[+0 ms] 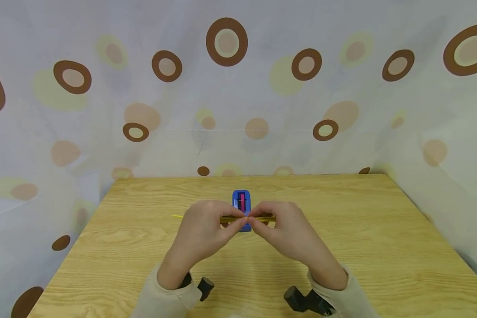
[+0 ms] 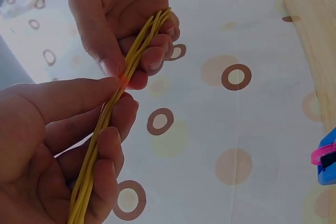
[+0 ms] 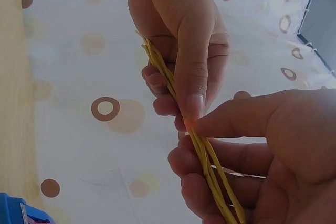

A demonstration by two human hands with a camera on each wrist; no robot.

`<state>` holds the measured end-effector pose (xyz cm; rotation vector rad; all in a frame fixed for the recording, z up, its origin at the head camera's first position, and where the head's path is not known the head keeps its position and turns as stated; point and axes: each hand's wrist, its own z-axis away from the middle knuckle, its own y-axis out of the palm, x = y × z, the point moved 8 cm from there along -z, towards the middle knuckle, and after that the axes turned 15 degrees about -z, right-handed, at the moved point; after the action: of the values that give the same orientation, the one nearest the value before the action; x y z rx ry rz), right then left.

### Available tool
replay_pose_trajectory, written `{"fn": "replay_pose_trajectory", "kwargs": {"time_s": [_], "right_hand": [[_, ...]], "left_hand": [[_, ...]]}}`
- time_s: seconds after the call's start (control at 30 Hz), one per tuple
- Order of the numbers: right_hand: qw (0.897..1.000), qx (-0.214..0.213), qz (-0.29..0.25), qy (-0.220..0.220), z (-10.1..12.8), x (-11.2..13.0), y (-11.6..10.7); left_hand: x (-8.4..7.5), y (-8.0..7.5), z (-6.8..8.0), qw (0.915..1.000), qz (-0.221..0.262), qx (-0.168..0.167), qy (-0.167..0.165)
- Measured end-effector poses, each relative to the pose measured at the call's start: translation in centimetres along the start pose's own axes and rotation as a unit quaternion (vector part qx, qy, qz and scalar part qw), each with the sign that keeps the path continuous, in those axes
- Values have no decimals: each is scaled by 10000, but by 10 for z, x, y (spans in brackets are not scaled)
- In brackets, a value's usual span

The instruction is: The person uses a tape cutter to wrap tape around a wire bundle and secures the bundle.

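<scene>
Level in front of me is a bundle of thin yellow strands [image 2: 86, 171], which look like wires or cords. My left hand [image 1: 206, 227] pinches it near the middle between thumb and forefinger. Close beside it, thumb tips almost meeting, my right hand [image 1: 284, 225] pinches the same bundle. A small orange-red band [image 2: 124, 81] shows on the strands between the two thumbs, partly hidden by them. The other fingers curl along the strands underneath. Just beyond the hands, partly covered by them in the head view, stands a blue tape dispenser [image 1: 235, 198] with a pink roll [image 1: 242, 202].
The wood-grain table [image 1: 143, 247] spreads out under both forearms. A pale cloth [image 1: 258, 97] printed with brown rings and spots hangs behind it and along both sides. Each wrist carries a black camera mount, such as the right mount [image 1: 302, 300].
</scene>
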<state>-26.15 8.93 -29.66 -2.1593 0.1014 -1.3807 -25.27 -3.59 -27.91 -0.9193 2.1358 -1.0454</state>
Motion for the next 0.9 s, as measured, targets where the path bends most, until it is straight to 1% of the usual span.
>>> {"fn": "replay_pose_trajectory", "kwargs": {"time_s": [0.17,0.33,0.6,0.9], "right_hand": [[9998,-117,-18,-147,-1,2,0],[9991,-308,5,-275,-2,4,-1],[9981,-500,124,-336,-2,4,-4],[9971,-594,256,-398,-2,5,-5]], "left_hand": [[1,0,0,9999,-10,-145,54],[1,0,1,9995,-131,-253,99],[2,1,0,9997,-72,-239,45],[4,3,-1,9996,-197,-198,-57]]}}
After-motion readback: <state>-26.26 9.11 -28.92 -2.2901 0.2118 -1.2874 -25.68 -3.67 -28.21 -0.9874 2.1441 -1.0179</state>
